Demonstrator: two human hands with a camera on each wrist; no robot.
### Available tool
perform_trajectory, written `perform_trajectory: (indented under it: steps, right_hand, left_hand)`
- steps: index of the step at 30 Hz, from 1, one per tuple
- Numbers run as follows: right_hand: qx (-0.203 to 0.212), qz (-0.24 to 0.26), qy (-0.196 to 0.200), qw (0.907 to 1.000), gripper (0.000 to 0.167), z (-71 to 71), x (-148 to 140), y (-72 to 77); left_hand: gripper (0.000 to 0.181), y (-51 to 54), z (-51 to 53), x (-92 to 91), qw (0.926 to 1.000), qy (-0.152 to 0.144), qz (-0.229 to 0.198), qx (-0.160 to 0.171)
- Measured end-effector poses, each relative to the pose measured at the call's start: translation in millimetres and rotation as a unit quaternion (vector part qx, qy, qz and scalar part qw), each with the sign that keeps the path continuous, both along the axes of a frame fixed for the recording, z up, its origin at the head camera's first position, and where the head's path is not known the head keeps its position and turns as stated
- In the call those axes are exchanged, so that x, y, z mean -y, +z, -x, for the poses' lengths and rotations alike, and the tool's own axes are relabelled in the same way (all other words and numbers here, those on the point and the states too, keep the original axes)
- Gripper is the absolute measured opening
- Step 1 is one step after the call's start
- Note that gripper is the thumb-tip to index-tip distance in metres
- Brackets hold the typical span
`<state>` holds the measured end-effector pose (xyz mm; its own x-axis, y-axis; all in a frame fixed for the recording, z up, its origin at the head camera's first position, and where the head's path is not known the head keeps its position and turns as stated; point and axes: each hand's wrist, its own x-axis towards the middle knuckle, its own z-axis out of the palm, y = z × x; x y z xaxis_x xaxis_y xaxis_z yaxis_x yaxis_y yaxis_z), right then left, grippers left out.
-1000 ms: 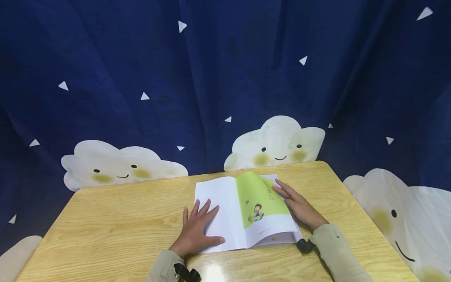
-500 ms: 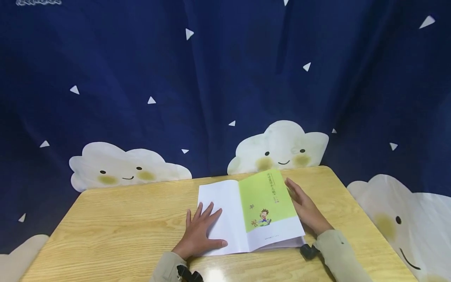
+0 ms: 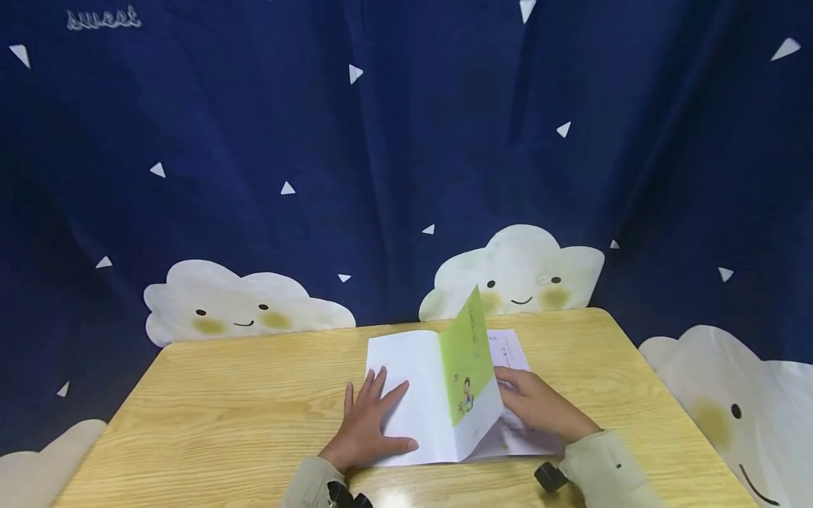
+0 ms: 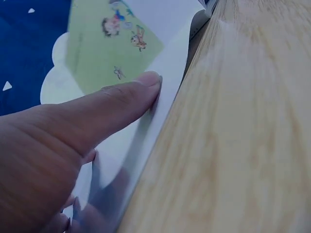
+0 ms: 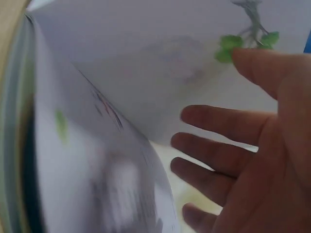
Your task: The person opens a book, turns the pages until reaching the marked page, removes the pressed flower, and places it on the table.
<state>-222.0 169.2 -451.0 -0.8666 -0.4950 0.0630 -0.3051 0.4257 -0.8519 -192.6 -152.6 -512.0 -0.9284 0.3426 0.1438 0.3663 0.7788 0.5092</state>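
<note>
On the yellow wood-grain counter (image 3: 241, 395), the spread white-paged paper book (image 3: 408, 356) is steadied — apparently against sliding — by the splayed left hand (image 3: 368, 428); its green-and-white illustrated leaf (image 3: 464, 363) is seemingly propped up by the straight-fingered right hand (image 3: 538, 402).

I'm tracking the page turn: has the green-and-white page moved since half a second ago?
Yes. The green-and-white page has lifted, its free edge swinging left, farther from the right edge of the table.

Long pale beige sleeves (image 3: 606, 469) — black, rounded wrist cameras (image 3: 550, 478).
</note>
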Motion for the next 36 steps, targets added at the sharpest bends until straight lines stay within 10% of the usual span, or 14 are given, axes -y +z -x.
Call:
perform_trajectory:
  steps: [7,11,18,23,36]
  right_hand:
    - [-0.031,-0.059,0.053,0.9964,0.053,-7.9,30,1.5]
    - [-0.049,-0.088,0.062,0.9930,0.059,-10.6,43,3.1]
    - [-0.035,-0.120,0.071,0.9896,0.064,-15.8,59,7.8]
    - [-0.019,-0.151,0.057,0.9868,0.066,-18.2,70,10.3]
    - [-0.053,-0.188,0.030,0.9803,0.062,-23.2,78,-1.1]
  left_hand:
    - [0.099,2.0,0.4,1.7,0.9981,0.010,-0.061,0.009]
    - [0.068,4.8,3.1,2.9,0.9894,0.021,-0.142,0.016]
    - [0.056,6.4,5.3,6.9,0.9265,0.042,-0.364,0.084]
    - [0.060,5.3,4.1,11.9,0.8923,0.049,-0.431,0.125]
    - [0.061,8.7,3.8,12.0,0.8876,0.072,-0.436,0.129]
